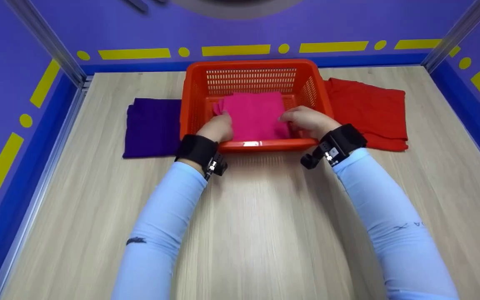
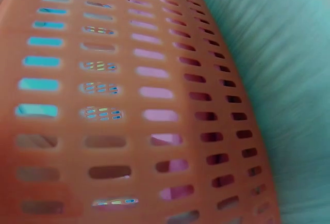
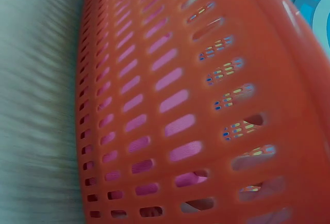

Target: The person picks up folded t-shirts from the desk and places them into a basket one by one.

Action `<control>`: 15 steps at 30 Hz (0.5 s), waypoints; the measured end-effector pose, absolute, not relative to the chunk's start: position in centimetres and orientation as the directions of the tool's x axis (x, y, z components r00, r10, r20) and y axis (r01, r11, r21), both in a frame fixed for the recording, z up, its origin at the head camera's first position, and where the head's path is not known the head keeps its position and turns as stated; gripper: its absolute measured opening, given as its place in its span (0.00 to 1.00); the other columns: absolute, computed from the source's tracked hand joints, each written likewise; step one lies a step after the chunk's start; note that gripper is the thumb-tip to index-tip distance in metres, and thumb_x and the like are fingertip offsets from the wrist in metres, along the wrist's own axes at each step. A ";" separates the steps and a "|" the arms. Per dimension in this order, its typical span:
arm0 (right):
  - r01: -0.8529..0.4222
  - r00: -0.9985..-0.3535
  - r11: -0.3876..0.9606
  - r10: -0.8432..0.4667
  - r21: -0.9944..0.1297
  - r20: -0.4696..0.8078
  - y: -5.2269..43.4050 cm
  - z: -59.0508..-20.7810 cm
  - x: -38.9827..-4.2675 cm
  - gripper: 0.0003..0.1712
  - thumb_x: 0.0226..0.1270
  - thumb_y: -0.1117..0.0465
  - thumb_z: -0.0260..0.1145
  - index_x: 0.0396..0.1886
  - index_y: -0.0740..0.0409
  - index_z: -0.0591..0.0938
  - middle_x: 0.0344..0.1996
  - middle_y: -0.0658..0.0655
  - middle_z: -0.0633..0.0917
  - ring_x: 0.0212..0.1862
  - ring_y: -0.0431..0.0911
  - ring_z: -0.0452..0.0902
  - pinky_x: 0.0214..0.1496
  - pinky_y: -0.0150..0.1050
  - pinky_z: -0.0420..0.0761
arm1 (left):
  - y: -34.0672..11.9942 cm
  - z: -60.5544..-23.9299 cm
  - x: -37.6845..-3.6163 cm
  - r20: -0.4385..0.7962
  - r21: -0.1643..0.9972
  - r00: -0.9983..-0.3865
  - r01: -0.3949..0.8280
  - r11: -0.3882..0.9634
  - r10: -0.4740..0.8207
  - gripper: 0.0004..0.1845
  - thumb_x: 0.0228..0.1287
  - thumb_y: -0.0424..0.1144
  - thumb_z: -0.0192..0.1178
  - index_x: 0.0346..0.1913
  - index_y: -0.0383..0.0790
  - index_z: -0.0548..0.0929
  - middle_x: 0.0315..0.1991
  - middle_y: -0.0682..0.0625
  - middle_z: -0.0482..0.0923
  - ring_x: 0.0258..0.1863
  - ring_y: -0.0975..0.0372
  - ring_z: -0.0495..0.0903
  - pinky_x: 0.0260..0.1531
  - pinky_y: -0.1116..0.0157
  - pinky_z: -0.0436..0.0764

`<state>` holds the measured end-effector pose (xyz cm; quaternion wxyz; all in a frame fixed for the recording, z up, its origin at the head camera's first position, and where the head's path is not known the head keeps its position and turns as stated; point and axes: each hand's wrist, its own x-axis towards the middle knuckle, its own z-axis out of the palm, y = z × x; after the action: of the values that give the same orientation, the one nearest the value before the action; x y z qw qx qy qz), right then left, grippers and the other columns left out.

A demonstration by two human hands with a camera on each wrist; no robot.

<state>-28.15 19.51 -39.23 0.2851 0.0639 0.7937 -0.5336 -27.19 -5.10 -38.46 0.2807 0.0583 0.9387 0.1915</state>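
Observation:
A folded pink cloth (image 1: 256, 116) lies inside a red plastic basket (image 1: 250, 64) with slotted walls. My left hand (image 1: 219, 126) reaches over the basket's front rim and grips the cloth at its left edge. On the opposite side my right hand (image 1: 308, 119) pinches the cloth's right edge, thumb and fingertips at the fabric. Both wrist views are filled by the outside of the basket wall (image 2: 139, 152), and patches of the pink cloth (image 3: 172, 97) show through the slots. Most of the left fingertips are hidden.
Left of the basket lies a folded purple cloth (image 1: 152, 129), and right of it a folded red cloth (image 1: 369, 112). All stand on a wood-grain table (image 1: 261, 233). Blue panels (image 1: 140, 29) with yellow marks wall in the back and sides.

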 end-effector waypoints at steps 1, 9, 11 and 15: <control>0.401 -0.831 0.422 -0.206 -0.813 -0.517 19.6 -39.3 -28.2 0.12 0.75 0.58 0.59 0.45 0.65 0.79 0.32 0.52 0.73 0.41 0.47 0.68 0.49 0.38 0.68 | -5.1 -38.5 -27.2 -0.509 0.389 -0.834 -0.003 0.921 0.212 0.42 0.71 0.28 0.48 0.79 0.27 0.36 0.73 0.34 0.64 0.54 0.49 0.72 0.44 0.62 0.71; 0.391 -0.837 0.426 -0.203 -0.816 -0.508 19.7 -39.4 -28.3 0.13 0.76 0.58 0.59 0.44 0.66 0.79 0.30 0.52 0.72 0.41 0.47 0.67 0.49 0.39 0.68 | -5.0 -38.8 -27.5 -0.507 0.313 -0.825 0.091 0.945 0.248 0.22 0.70 0.31 0.49 0.64 0.24 0.74 0.69 0.35 0.70 0.62 0.48 0.70 0.59 0.58 0.71; 0.388 -0.840 0.425 -0.202 -0.818 -0.503 19.7 -39.4 -28.2 0.15 0.76 0.58 0.58 0.50 0.66 0.79 0.32 0.53 0.72 0.42 0.47 0.67 0.49 0.39 0.68 | -5.1 -38.8 -27.4 -0.497 0.289 -0.828 0.127 0.949 0.262 0.17 0.70 0.32 0.49 0.54 0.26 0.81 0.65 0.36 0.74 0.62 0.47 0.71 0.64 0.56 0.69; 0.385 -0.848 0.384 -0.213 -0.839 -0.486 19.6 -39.3 -28.1 0.26 0.77 0.59 0.57 0.70 0.62 0.73 0.50 0.56 0.73 0.51 0.49 0.66 0.56 0.42 0.70 | -5.2 -39.0 -27.2 -0.447 0.327 -0.861 0.094 0.940 0.241 0.14 0.69 0.32 0.49 0.48 0.29 0.83 0.55 0.36 0.79 0.48 0.50 0.75 0.52 0.59 0.74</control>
<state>-28.12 19.55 -39.31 0.2705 0.0546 0.7867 -0.5522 -27.19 -5.20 -38.95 0.2483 0.0879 0.9531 0.1488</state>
